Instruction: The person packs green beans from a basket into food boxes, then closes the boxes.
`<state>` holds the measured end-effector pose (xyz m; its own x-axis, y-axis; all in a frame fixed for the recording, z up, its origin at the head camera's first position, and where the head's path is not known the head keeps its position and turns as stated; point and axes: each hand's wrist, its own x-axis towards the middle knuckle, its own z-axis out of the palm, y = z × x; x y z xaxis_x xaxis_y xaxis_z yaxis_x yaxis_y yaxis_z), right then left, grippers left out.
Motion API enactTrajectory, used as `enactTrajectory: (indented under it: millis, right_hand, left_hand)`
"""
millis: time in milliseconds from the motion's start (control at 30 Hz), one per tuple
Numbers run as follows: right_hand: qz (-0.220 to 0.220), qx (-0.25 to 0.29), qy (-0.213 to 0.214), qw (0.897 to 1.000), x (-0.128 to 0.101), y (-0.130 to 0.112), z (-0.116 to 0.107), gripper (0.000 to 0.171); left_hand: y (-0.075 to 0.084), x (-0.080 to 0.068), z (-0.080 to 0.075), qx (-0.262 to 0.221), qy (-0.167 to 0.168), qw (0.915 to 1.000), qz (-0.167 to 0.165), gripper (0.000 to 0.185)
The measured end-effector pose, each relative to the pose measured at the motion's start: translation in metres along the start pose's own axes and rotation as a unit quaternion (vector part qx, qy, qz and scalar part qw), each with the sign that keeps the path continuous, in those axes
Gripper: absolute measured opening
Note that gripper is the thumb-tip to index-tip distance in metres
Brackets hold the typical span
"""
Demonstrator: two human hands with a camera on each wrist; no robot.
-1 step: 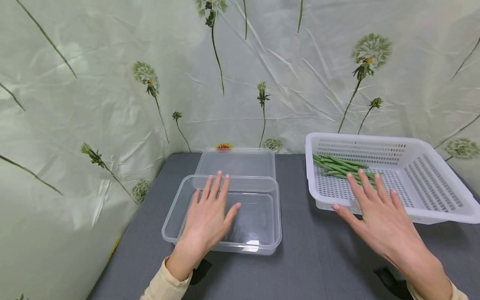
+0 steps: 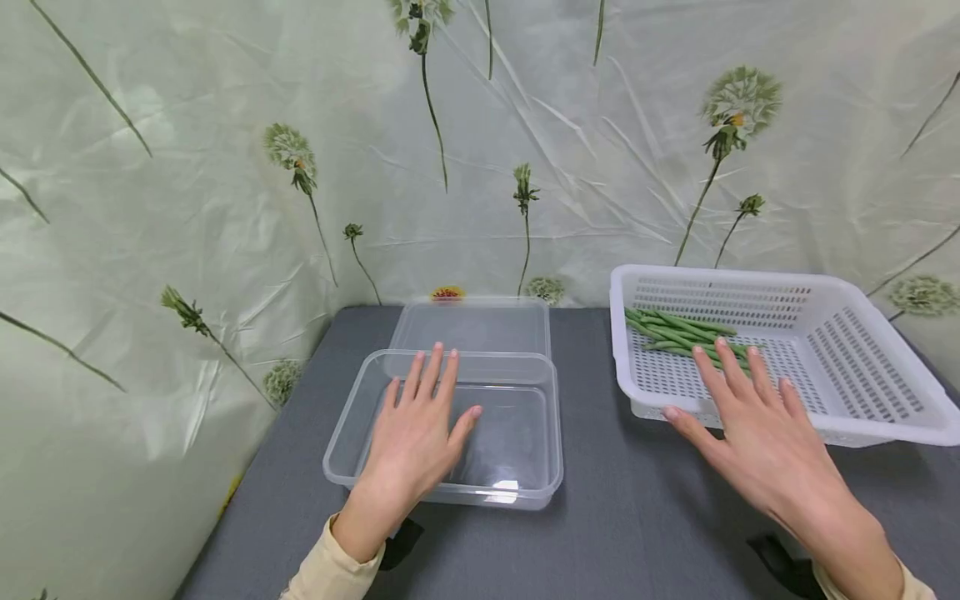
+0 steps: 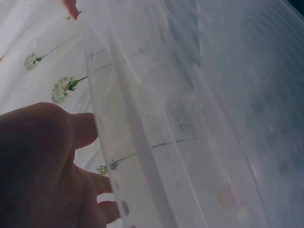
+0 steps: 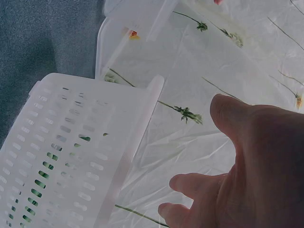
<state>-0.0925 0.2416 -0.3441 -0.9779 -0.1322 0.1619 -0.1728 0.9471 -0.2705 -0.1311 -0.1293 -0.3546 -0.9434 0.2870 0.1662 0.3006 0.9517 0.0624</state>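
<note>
My left hand (image 2: 416, 442) hovers palm down over the left part of a clear plastic container (image 2: 517, 367), fingers straight and slightly spread, holding nothing. In the left wrist view, the container's clear wall (image 3: 190, 142) fills much of the picture beside the hand (image 3: 47, 161). My right hand (image 2: 772, 454) is held flat with spread fingers above the front edge of a white perforated basket (image 2: 862, 367). Several green beans (image 2: 675, 333) lie in a bunch in the basket's left half, partly behind the right fingertips. The right wrist view has the basket (image 4: 76, 128) beside that hand (image 4: 256, 156).
A flat clear lid (image 2: 472, 325) lies just behind the container. Dark grey cloth (image 2: 592, 500) covers the table, and a strip of it separates container and basket. Behind and to the left hangs a pale sheet (image 2: 465, 225) printed with dandelions.
</note>
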Motion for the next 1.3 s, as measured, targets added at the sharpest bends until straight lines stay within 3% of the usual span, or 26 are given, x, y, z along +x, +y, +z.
enactTrajectory:
  millis: [800,1100,1300]
  right_hand:
    - [0.013,-0.006,-0.024,1.0,0.0,0.004,-0.007,0.086]
    - [0.014,0.012,-0.017,1.0,0.004,0.008,-0.007,0.086]
    - [0.005,0.022,-0.015,1.0,0.005,0.011,-0.006,0.085]
  left_hand:
    - [-0.008,-0.001,-0.016,-0.02,-0.026,0.9991,-0.029,0.075]
    - [-0.041,-0.01,-0.024,-0.036,-0.013,0.9981,-0.048,0.073]
    - [-0.074,-0.013,-0.023,-0.092,0.046,0.994,-0.039,0.064]
